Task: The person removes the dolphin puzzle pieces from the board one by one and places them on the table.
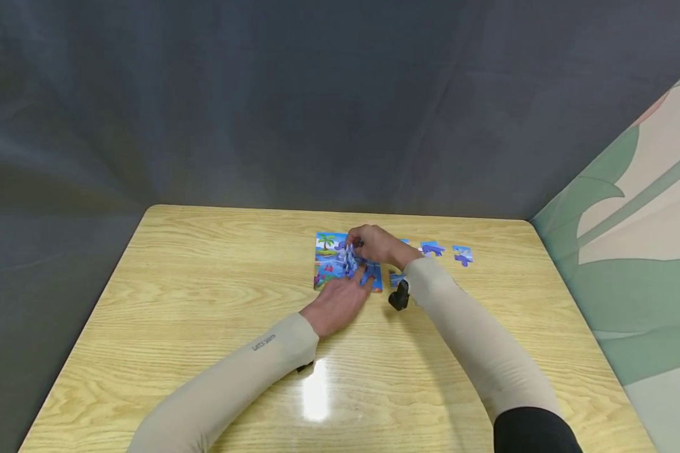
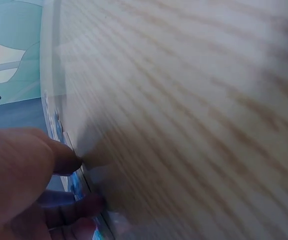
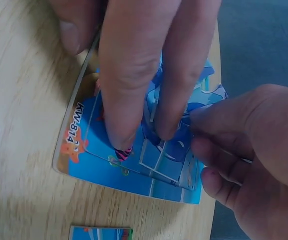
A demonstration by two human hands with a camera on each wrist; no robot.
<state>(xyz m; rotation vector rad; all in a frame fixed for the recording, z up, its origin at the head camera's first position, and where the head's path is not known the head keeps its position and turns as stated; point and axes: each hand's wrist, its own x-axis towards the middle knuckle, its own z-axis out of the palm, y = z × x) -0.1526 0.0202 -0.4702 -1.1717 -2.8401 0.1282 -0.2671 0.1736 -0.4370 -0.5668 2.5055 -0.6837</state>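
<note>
A jigsaw puzzle board point(image 1: 325, 264) with a blue sea picture lies near the table's far side; "KW-814" is printed on its border. My left hand point(image 1: 340, 303) reaches in from the near side, its extended fingers point(image 3: 131, 95) pressing on the picture pieces in the frame. At the board's far edge my right hand point(image 3: 263, 150) pinches a blue puzzle piece point(image 3: 176, 147) between thumb and fingers; the piece appears tilted up, and the fingers of both hands partly hide it. In the left wrist view, fingertips touch the board's edge.
Loose puzzle pieces lie right of the board: one purple and blue point(image 1: 432, 248), another farther right point(image 1: 463, 255), and one nearer point(image 1: 396, 279) beside the right wrist. The wooden table point(image 1: 215, 277) meets a dark curtain point(image 1: 317, 113) behind and a patterned cloth point(image 1: 629, 251) at right.
</note>
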